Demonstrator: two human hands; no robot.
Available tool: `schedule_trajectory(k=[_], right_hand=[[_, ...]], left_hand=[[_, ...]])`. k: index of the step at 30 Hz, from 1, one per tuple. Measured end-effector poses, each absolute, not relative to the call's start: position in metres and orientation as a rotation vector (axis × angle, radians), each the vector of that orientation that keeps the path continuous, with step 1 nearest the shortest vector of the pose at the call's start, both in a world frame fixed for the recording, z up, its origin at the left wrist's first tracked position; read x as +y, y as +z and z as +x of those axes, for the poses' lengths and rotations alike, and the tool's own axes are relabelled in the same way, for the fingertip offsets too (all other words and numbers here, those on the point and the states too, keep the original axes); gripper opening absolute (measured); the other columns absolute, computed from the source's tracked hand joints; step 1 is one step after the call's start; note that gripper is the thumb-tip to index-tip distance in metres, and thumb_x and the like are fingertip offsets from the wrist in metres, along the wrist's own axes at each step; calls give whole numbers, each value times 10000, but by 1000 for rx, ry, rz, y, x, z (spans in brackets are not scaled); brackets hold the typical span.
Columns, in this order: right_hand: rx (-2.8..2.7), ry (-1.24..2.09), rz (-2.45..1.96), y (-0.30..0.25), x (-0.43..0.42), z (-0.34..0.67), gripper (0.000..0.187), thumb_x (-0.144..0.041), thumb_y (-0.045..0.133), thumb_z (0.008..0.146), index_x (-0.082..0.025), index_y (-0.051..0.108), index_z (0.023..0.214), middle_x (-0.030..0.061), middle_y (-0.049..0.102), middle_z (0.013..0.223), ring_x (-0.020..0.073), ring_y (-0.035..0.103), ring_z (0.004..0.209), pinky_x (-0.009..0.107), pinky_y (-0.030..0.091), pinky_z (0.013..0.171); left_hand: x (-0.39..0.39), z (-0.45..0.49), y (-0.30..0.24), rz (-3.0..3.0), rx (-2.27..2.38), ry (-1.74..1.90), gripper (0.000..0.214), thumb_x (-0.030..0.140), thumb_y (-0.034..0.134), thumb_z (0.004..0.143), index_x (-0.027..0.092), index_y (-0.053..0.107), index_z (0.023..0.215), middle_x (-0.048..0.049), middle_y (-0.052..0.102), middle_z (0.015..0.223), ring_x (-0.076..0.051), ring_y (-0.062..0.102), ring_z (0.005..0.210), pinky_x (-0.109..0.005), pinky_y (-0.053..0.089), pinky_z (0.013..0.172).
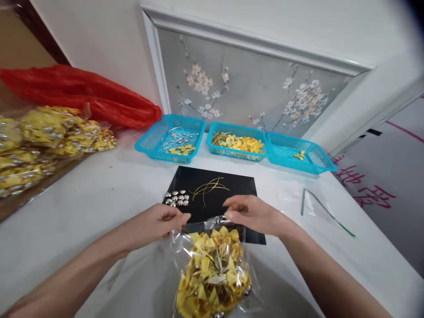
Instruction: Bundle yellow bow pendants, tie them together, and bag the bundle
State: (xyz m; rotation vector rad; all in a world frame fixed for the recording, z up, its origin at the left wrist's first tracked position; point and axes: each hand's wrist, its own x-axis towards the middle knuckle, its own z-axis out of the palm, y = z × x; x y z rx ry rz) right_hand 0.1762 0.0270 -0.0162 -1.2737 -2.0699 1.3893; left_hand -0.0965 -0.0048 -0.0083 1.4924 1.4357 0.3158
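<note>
A clear plastic bag (212, 274) stuffed with yellow bows and silver beads lies on the white table in front of me. My left hand (159, 221) pinches the bag's top edge on the left. My right hand (251, 214) pinches the same edge on the right. The two hands hold the bag's mouth between them. Under and beyond the hands lies a black mat (215, 190). On it sit several silver beads (177, 198) and a few gold wires (208, 189).
Three turquoise baskets (150, 141) (212, 139) (318, 165) line the back wall, holding yellow bows. Filled bags of yellow bows (43, 137) pile at the left beside a red plastic bag (82, 95). An empty clear sleeve with a green strip (324, 210) lies at the right.
</note>
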Motion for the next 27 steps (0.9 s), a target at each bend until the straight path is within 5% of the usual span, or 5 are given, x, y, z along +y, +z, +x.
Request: schedule_trajectory(k=[4,7,18,27], right_hand=[[-2406,1267,-1335,-6,38,148,248,-424,651,720,-181,697,705,7,628,635,132,552,611,233,377,523],[-2428,1330,-1273,-6,39,149,139,-313,680,673,-177,688,649,-19,589,566,104,502,552,208,327,472],[-2226,1261,-1333,-15,17,186,120,-123,547,706,-155,661,687,-24,576,575,97,495,551,204,349,509],[-1828,1437,-1198,-36,7,203,327,-88,543,693,-162,619,1003,-20,590,728,97,560,621,227,444,614]], left_hand=[[-7,-84,-6,1557,1342,284,307,455,563,746,160,623,687,21,513,604,-129,440,571,-245,301,526],[-10,-84,-7,1580,1332,330,271,424,555,753,166,586,675,29,493,599,-126,421,565,-246,289,522],[-9,-74,-20,1808,1330,480,263,412,470,836,205,479,675,38,457,618,-140,391,594,-261,276,553],[-1,-83,-27,1744,1224,521,195,394,468,850,213,464,778,64,381,601,-124,363,576,-251,287,546]])
